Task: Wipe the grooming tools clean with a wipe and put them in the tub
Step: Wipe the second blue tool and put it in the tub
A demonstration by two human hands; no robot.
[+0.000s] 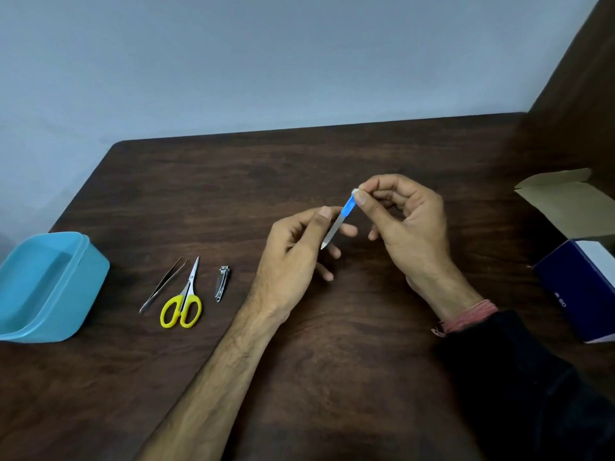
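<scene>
While both hands hover above the dark wooden worktop (332, 327), seen from the head cam, a nail file (339, 221) w/ a blue handle is held between them, tilted, handle end up and to the right, metal tip pointing down-left. Left hand (296, 251): thumb and fingers curled in a light pinch round the metal blade, near the mid part. Right hand (406, 221): thumb and forefinger pinched at the very top of the blue handle, w/ a tiny bit of white wipe (354, 191) showing between the fingertips; the other fingers curl loosely.

On the worktop, left of the hands, three tools lie in a row, apart from each other: tweezers (163, 285), scissors (184, 301) w/ yellow handles, then a nail clipper (221, 282) nearest the left hand. Farther left, at the frame edge, sits the blue tub (80, 287), open, nothing visible inside.

At the far right, a dark blue box (579, 287) w/ its brown card flap open. Right wrist has a pink thread band (469, 316) and a black sleeve (532, 377).
</scene>
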